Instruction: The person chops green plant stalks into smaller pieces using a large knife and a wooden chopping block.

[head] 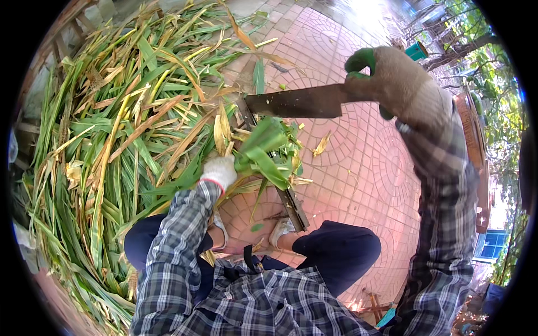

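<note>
My left hand point(218, 173), in a white knit glove with a red cuff edge, grips a bunch of green corn leaves point(267, 157) over a narrow metal frame point(293, 210) on the paving. My right hand point(386, 82), in a brown and green work glove, holds a long, wide, dark blade point(298, 101) raised at the right. The blade reaches leftward to the frame's upper end, as seen from above; whether they touch I cannot tell. Cut leaf pieces point(296, 145) lie by the frame, beside the bunch.
A large heap of green and dry corn stalks point(113, 138) covers the left side. Pink patterned paving point(349, 168) spreads to the right, with a dry husk point(322, 144) on it. My knees are on both sides of the frame's near end. Branches and leaves point(491, 80) stand at the far right.
</note>
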{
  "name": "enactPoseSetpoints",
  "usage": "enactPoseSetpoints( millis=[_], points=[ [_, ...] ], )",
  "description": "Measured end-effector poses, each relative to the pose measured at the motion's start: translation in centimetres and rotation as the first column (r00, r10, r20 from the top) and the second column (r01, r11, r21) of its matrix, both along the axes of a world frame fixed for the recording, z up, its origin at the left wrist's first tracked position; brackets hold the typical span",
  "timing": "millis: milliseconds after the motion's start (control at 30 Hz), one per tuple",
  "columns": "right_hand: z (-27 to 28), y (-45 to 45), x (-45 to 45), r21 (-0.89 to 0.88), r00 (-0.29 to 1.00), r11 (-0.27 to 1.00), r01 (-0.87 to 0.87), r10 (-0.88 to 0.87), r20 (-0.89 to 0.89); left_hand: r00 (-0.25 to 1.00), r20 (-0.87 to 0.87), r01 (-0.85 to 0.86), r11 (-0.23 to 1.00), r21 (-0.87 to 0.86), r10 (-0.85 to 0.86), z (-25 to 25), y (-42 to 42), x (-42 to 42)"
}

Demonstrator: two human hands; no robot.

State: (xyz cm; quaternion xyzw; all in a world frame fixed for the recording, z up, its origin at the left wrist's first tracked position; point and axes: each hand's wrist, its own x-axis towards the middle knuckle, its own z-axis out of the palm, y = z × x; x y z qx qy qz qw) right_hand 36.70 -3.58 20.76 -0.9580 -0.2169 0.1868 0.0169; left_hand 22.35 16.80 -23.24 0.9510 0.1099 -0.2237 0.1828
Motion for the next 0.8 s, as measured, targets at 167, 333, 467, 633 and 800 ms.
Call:
enactPoseSetpoints(
  millis=[167,333,467,633,800],
  points=[
    [-8.5,-8.5,-9.0,-0.073,0.984,0.995,-0.072,0.083,0.156,0.979,0.022,-0.205,0.977,0.062,0.204,-1.7,4.3,3.1],
    [-26.8,-18.1,-22.4,0.064,0.846,0.853,0.519,-0.501,-0.18,0.979,-0.051,-0.2,0.98,-0.013,0.199,-2.5,2.9,4.3],
    [-39.0,-19.6,-26.6,0.128,0.806,0.817,0.562,-0.505,-0.31,0.983,-0.066,-0.177,0.979,-0.104,0.171,-3.3,3.0,2.6],
    [-30.0,-18.7,-23.0,0.195,0.794,0.781,0.594,-0.529,-0.299,0.998,-0.064,-0.033,0.999,-0.038,0.031,-0.4,2.8,-1.6],
    [-11.8,-13.1,-11.5,0.252,0.881,0.845,0.472,-0.455,-0.125,0.979,0.097,0.184,0.982,-0.042,-0.179,-0.5,-0.8,-4.7]
  ],
)
